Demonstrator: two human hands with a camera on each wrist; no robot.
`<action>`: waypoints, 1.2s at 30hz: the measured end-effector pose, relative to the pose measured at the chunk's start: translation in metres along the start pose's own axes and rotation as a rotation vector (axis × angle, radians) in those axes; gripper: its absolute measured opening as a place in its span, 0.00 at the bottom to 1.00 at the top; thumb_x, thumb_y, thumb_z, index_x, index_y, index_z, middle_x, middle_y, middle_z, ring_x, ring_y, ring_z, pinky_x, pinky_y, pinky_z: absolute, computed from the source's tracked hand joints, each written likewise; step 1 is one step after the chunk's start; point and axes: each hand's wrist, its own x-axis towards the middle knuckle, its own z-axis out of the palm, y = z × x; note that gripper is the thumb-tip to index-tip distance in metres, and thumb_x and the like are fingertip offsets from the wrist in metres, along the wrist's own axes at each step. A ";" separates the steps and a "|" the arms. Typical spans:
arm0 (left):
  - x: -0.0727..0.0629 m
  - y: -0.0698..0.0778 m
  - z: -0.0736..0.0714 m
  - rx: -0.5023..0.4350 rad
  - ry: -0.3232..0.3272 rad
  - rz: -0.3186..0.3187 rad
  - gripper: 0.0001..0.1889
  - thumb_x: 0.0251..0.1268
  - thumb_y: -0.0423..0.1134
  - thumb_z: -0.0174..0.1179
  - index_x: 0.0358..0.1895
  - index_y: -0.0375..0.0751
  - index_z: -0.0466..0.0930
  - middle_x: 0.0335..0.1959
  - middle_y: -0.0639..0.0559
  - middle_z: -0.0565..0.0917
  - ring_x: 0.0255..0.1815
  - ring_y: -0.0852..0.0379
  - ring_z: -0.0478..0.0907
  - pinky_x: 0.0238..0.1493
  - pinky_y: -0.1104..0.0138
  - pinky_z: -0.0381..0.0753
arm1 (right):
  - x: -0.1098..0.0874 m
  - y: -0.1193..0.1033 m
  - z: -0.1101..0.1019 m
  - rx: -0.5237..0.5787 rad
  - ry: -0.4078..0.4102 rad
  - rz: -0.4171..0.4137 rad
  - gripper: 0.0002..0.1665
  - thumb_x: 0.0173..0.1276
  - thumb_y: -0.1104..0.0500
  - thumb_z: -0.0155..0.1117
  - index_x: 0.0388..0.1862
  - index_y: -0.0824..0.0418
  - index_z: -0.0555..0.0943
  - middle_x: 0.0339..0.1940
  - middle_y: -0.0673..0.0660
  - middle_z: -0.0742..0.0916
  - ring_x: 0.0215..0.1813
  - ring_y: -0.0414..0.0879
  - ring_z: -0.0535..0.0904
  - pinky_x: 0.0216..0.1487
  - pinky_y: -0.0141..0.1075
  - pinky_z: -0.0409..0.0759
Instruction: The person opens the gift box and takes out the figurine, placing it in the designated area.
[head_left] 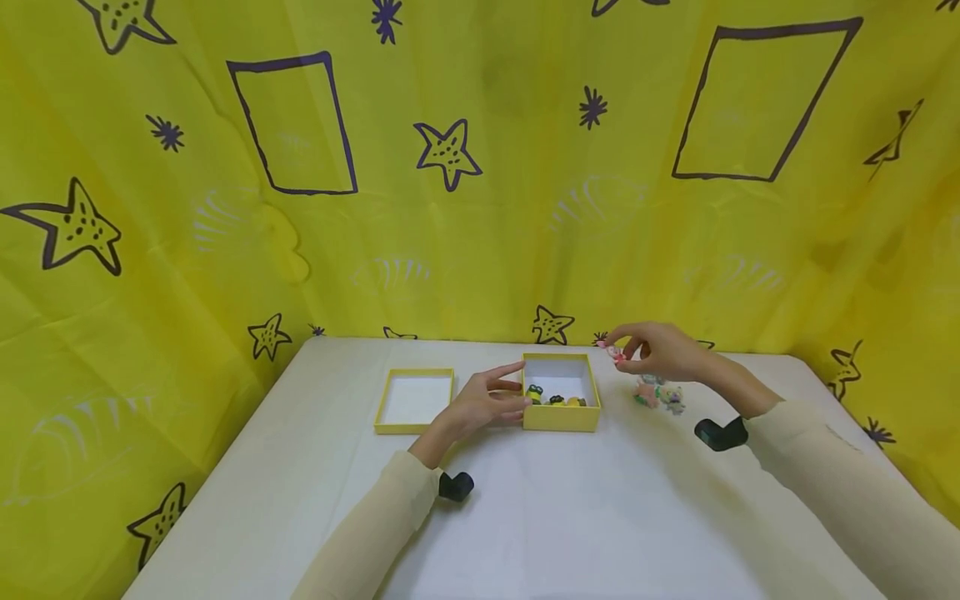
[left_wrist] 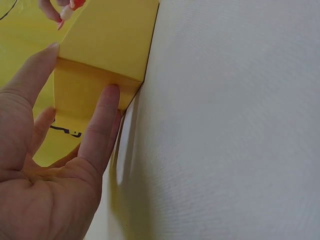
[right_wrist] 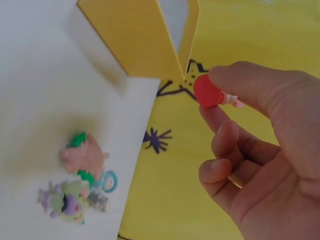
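My right hand (head_left: 663, 350) pinches a small pink-and-red figurine (head_left: 616, 353) between thumb and fingertips, raised beside the yellow box's right side. Its round red part (right_wrist: 207, 91) shows in the right wrist view. My left hand (head_left: 483, 402) touches the left wall of the open yellow box (head_left: 559, 419), its extended fingers spread along that side. Inside the box, several small figurines with green, yellow and dark parts (head_left: 534, 394) lie toward the front. In the left wrist view, fingertips (left_wrist: 107, 95) rest against the box wall.
Left of the box lies a shallow yellow lid (head_left: 414, 429) with a white inside. A cluster of small figurines, a pink one with green (right_wrist: 85, 156) and a pale green-and-purple one (right_wrist: 70, 201) among them, stands under my right hand. A yellow curtain (head_left: 480, 233) hangs behind the white table (head_left: 525, 517).
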 end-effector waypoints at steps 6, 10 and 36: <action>0.001 0.000 -0.001 0.017 0.001 -0.004 0.40 0.63 0.34 0.73 0.78 0.52 0.67 0.64 0.39 0.77 0.53 0.50 0.85 0.50 0.61 0.89 | -0.012 0.015 -0.008 0.010 0.020 0.043 0.21 0.67 0.62 0.74 0.58 0.62 0.83 0.38 0.54 0.89 0.31 0.47 0.75 0.28 0.34 0.77; 0.001 -0.002 -0.001 0.031 0.007 -0.005 0.39 0.63 0.35 0.73 0.78 0.52 0.68 0.63 0.40 0.78 0.52 0.50 0.85 0.49 0.62 0.89 | -0.021 0.026 -0.009 0.023 0.034 0.057 0.22 0.66 0.61 0.75 0.57 0.63 0.83 0.39 0.55 0.90 0.33 0.47 0.78 0.29 0.34 0.79; -0.002 0.000 0.000 0.008 -0.009 0.012 0.38 0.65 0.33 0.71 0.78 0.51 0.67 0.64 0.38 0.77 0.54 0.49 0.83 0.52 0.61 0.88 | -0.080 0.087 -0.008 0.022 0.090 0.132 0.24 0.67 0.61 0.74 0.60 0.68 0.81 0.41 0.59 0.89 0.38 0.49 0.83 0.32 0.33 0.84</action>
